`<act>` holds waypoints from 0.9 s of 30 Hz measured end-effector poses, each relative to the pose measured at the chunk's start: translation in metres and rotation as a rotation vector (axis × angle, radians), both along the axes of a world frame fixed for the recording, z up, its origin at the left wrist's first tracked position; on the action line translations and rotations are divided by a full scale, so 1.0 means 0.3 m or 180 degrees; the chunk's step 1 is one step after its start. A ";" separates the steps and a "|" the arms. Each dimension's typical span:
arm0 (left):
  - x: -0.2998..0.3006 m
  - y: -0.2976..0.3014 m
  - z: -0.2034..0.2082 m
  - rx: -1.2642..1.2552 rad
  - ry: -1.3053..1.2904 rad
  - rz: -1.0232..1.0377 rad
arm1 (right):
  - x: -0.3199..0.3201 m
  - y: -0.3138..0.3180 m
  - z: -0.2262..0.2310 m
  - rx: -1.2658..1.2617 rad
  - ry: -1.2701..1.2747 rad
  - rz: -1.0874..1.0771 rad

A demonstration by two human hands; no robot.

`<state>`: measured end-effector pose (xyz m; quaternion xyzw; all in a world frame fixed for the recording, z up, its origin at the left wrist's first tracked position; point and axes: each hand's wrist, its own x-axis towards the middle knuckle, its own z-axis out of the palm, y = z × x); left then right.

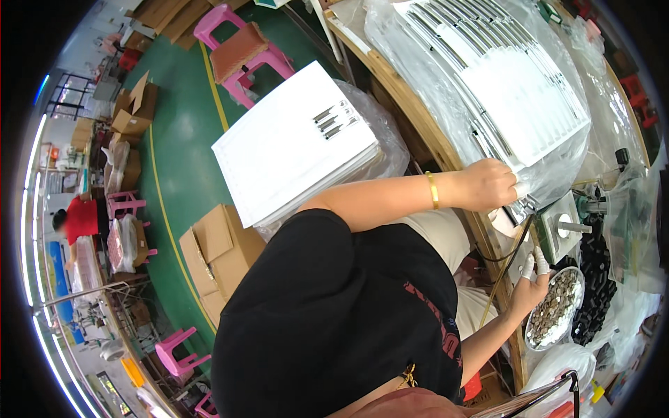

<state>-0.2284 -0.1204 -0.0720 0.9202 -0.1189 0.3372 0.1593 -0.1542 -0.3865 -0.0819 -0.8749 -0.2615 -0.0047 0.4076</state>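
Observation:
My left hand (488, 185) is closed in a fist at the bench edge, with a white cover on a fingertip. Shiny metal tube ends (519, 211) lie right below it; what its fingers hold is hidden. Lower down, my right hand (531, 284) has white finger covers, and its fingertips are brought close together in a pinch. Anything between them is too small to make out. Beside it stands a white bowl (534, 341) of small metal pieces (555, 305). Just past both hands is a bench fixture (559, 226) with a metal shaft and a cable.
Long metal tubes (460, 42) and a white ribbed tray (533, 111) lie on plastic sheeting along the wooden bench (418, 118). Black parts (594, 289) are heaped beyond the bowl. Behind me are stacked white sheets (279, 146), a cardboard box (219, 244) and pink stools (251, 52).

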 end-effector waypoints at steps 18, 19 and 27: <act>-0.776 0.981 -0.279 -0.1908 0.2946 0.3184 | -0.023 0.087 0.034 0.0048 0.0065 0.0012; -0.778 0.992 -0.288 -0.1905 0.2964 0.3168 | -0.029 0.100 0.039 0.0103 0.0153 0.0035; -0.806 1.083 -0.400 -0.1117 0.2198 0.3317 | -0.034 0.120 0.036 -0.0218 -0.0117 0.0196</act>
